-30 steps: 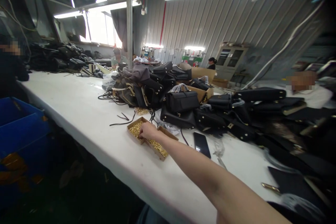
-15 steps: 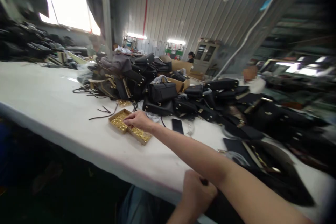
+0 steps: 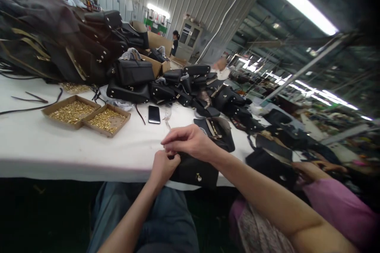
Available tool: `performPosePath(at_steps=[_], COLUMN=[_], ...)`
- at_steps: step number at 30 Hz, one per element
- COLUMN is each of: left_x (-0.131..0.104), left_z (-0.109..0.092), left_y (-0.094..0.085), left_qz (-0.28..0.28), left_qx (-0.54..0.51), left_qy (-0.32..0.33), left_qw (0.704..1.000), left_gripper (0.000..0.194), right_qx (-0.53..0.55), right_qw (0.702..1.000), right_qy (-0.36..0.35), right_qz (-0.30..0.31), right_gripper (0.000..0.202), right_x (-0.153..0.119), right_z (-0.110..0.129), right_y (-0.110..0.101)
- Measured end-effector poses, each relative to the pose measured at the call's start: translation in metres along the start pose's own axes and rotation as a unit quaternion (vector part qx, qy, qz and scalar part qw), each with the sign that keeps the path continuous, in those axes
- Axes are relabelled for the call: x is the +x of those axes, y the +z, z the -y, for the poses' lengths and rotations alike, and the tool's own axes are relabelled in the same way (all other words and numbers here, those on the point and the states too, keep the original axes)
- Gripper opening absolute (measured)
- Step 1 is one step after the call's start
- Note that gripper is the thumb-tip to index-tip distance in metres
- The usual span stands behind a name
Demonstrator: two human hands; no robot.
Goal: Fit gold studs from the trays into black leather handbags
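Note:
My left hand (image 3: 164,168) is closed at the upper left edge of a black handbag (image 3: 194,172), near the front of the white table. A small gold-coloured clasp shows on the bag's face. Just above, my right hand (image 3: 191,142) is closed, its thumb and fingertips pinched together right at my left fingers. Whatever lies between those fingertips is too small or hidden to make out. Over to the left are two shallow cardboard trays, a larger tray (image 3: 47,115) and a smaller tray (image 3: 120,127), both holding many tiny gold-coloured metal pieces.
A phone (image 3: 154,114) lies on the white table (image 3: 118,150) beyond my hands. Piled black bags (image 3: 135,73) line the far side, and an open black bag (image 3: 221,132) lies behind my right hand. At right, a co-worker's pink sleeve (image 3: 335,201) reaches toward another black bag (image 3: 267,166).
My right hand has left the gold pieces in the cardboard trays and come back to my left hand at the black handbag. The view has turned right and tilted.

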State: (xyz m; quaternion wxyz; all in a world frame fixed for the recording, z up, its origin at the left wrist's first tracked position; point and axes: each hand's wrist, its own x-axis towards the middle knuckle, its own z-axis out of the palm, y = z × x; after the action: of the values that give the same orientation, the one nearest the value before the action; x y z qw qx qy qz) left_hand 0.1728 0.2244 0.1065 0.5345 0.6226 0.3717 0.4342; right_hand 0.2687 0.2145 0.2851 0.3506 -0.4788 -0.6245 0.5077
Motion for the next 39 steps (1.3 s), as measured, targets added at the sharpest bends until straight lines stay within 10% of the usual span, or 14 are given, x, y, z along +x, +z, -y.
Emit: performPosePath(at_steps=[14, 20, 26, 39], left_x=[-0.004, -0.003, -0.002, 0.000], left_z=[-0.003, -0.006, -0.007, -0.009], left_y=[-0.003, -0.005, -0.004, -0.003], left_qz=[0.040, 0.039, 0.034, 0.019], left_qx=[0.000, 0.001, 0.005, 0.020], left_qy=[-0.002, 0.000, 0.005, -0.004], left_qw=[0.999, 0.999, 0.999, 1.000], left_gripper=[0.029, 0.030, 0.030, 0.028], right_qx=[0.078, -0.131, -0.401, -0.492], right_qw=[0.981, 0.980, 0.908, 0.858], right_qy=[0.144, 0.060, -0.093, -0.116], right_qz=[-0.105, -0.137, -0.080, -0.097], right_gripper=[0.050, 0.025, 0.018, 0.014], right_x=[-0.058, -0.058, -0.057, -0.060], right_z=[-0.075, -0.083, -0.089, -0.109], right_y=[-0.059, -0.055, -0.049, -0.043])
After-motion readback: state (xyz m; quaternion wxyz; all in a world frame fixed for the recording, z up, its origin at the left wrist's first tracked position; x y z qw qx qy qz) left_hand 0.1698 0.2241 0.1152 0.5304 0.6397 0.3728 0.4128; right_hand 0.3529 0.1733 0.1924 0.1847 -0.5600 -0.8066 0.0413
